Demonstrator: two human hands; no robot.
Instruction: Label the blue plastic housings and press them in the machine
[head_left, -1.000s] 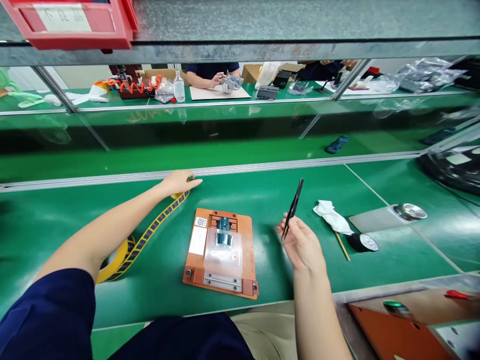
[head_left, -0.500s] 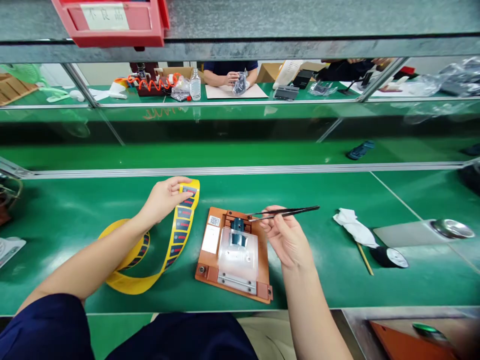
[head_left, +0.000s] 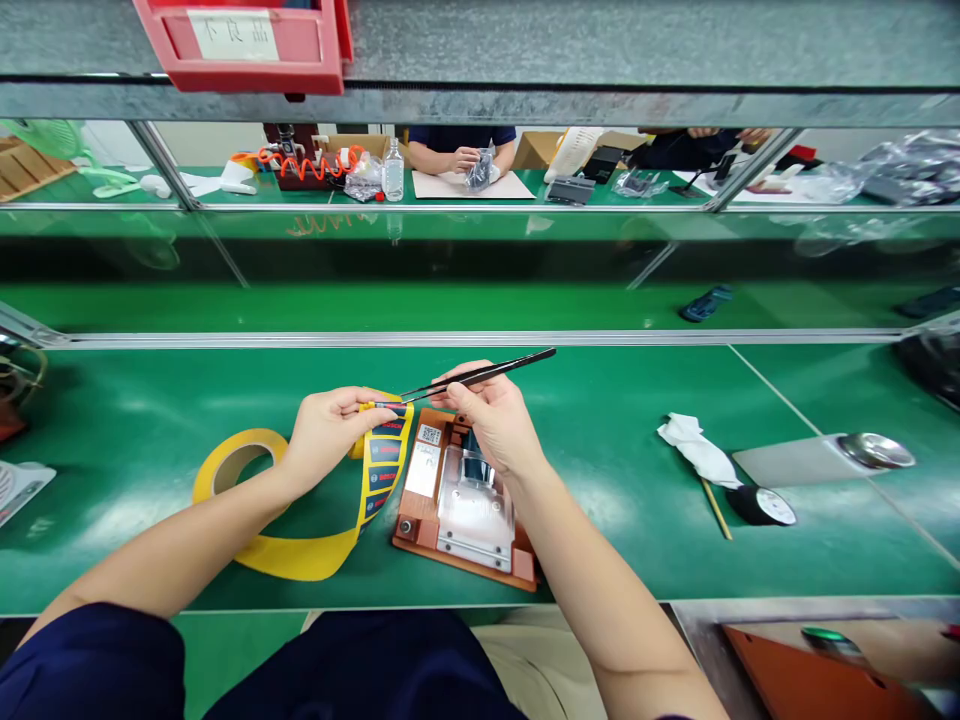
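Note:
My left hand pinches the upper end of a yellow strip of labels, with dark blue BOSCH stickers along it. The strip curves down and back to its roll on the bench. In my right hand are black tweezers, their tips at the top sticker close to my left fingertips. Under my right hand lies an orange-brown fixture with a clear plastic cover. A dark blue part sits in it, partly hidden by my hand.
To the right are a crumpled white tissue on a stick, a small black round container and a pale bottle with a metal cap. A metal rail edges the bench. Behind it, a co-worker's hands hold a bagged item.
My right hand has moved left with the tweezers, from beside the fixture to the strip. My left hand has lowered slightly, and the strip's top now bends over at my fingers.

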